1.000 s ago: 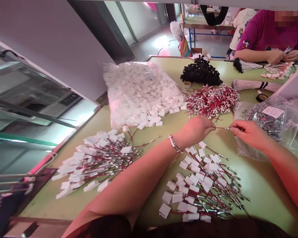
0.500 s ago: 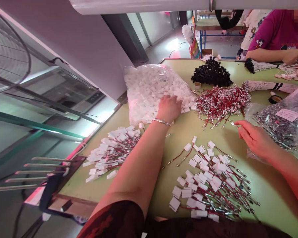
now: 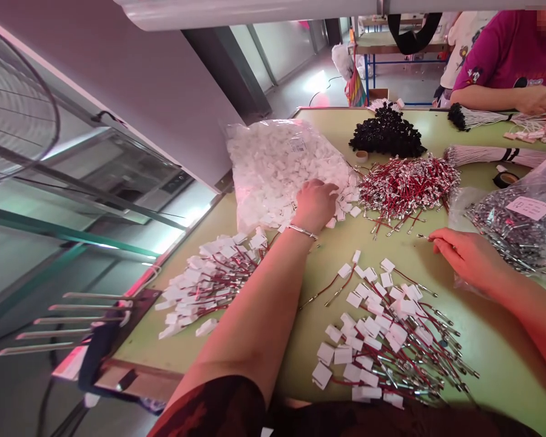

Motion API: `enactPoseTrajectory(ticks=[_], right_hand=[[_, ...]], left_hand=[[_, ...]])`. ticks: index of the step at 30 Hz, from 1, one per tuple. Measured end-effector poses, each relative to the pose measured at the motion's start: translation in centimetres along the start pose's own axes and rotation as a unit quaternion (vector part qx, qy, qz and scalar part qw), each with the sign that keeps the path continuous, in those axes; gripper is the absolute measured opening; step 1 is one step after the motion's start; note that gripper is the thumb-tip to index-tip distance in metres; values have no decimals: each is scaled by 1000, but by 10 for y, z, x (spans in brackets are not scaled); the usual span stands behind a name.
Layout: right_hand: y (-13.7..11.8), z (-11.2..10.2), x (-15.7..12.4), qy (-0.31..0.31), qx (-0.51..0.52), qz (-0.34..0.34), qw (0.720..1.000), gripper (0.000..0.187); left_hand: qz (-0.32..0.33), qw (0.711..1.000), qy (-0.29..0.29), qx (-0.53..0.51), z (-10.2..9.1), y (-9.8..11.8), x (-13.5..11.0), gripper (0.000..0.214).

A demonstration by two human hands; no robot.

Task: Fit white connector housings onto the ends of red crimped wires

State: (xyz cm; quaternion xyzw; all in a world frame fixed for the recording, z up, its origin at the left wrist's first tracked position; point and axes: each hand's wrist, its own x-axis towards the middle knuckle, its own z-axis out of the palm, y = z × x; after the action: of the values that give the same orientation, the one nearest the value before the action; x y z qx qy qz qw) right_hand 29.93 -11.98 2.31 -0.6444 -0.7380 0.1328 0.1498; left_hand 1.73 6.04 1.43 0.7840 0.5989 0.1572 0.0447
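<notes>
My left hand (image 3: 317, 203) lies over white plastic connector housings (image 3: 348, 197) at the mouth of a clear bag (image 3: 273, 164). Its fingers are apart and bent downward, their tips hidden among the housings. On the right, my right hand (image 3: 468, 258) is closed in a pinch on a terminal wire (image 3: 421, 236), whose small metal end sticks out past the fingertips; the rest is hidden in the hand. Between the hands is a heap of red wires with metal terminals (image 3: 407, 188). Nearer me lie red wires with white housings (image 3: 373, 340), with a second pile (image 3: 209, 279) to the left.
Black connectors (image 3: 386, 133) are heaped at the back beside a tape roll (image 3: 361, 156). A clear bag of metal-ended parts (image 3: 512, 224) sits at right, near black tape (image 3: 506, 178) and bundled white wires (image 3: 491, 155). A co-worker (image 3: 509, 67) handles wires across the table (image 3: 264, 303).
My left hand has drawn slightly back toward me and right, and some white housings have spread out nearer. My right hand has shifted slightly; the terminal end now points left.
</notes>
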Motion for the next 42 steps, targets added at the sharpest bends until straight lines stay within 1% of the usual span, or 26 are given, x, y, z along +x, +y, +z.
enactPoseTrajectory(ticks=[2, 4, 6, 8, 11, 13, 15, 18, 20, 21, 22, 23, 24, 25, 27, 28, 30, 31, 33, 36, 39, 42], right_hand=[[1, -1, 1, 36, 19, -1, 999, 24], [3, -2, 1, 67, 30, -3, 997, 22], [4, -2, 2, 83, 38, -2, 996, 20], [4, -1, 1, 86, 43, -2, 995, 20], [3, 1, 0, 81, 46, -2, 996, 20], [2, 1, 0, 76, 67, 10, 995, 20], [2, 1, 1, 68, 100, 28, 992, 19], [1, 2, 2, 58, 128, 51, 989, 18], [0, 3, 3, 60, 127, 63, 988, 16], [-1, 3, 3, 64, 122, 65, 988, 16], [-2, 4, 3, 71, 117, 64, 989, 15], [-4, 4, 2, 80, 110, 57, 989, 15], [-6, 3, 2, 90, 102, 47, 990, 14], [-8, 3, 1, 103, 92, 35, 990, 14], [-11, 2, -1, 134, 66, 10, 989, 14], [-13, 1, -2, 147, 53, -2, 988, 15], [-15, 0, -3, 161, 39, -16, 986, 15], [-16, 1, -4, 158, 42, -16, 986, 16], [-16, 2, -4, 134, 68, -2, 989, 17], [-18, 4, -2, 93, 125, 27, 987, 20], [-19, 5, -1, 57, 163, 31, 985, 21], [-21, 5, -3, 54, 177, 31, 982, 21]], left_hand=[[-11, 1000, 7, -20, -14, 4, -3, 25], [-28, 998, -28, -56, -25, 11, -7, 23], [-21, 992, -73, -98, -27, 21, -13, 25], [12, 990, -91, -108, -19, 32, -18, 23], [56, 995, -75, -30, 4, 43, -24, 21], [73, 994, -77, 13, 16, 44, -25, 20], [82, 993, -83, 13, 18, 40, -24, 20], [83, 993, -77, -25, 6, 34, -20, 19], [57, 994, -52, -71, -8, 36, -20, 20], [42, 992, -40, -110, -14, 40, -22, 22], [36, 986, -37, -161, -18, 45, -25, 23], [41, 973, -50, -223, -21, 52, -29, 24], [54, 952, -83, -291, -21, 61, -35, 25], [65, 925, -123, -355, -19, 70, -41, 26], [75, 864, -213, -451, -11, 87, -54, 25], [72, 838, -244, -483, -6, 93, -60, 24], [65, 805, -270, -525, 3, 102, -68, 24], [63, 795, -273, -538, 6, 104, -71, 24], [64, 785, -273, -553, 9, 104, -73, 25], [69, 776, -281, -561, 10, 102, -73, 24], [69, 768, -282, -570, 10, 102, -73, 25], [48, 764, -288, -576, 11, 102, -73, 26]])
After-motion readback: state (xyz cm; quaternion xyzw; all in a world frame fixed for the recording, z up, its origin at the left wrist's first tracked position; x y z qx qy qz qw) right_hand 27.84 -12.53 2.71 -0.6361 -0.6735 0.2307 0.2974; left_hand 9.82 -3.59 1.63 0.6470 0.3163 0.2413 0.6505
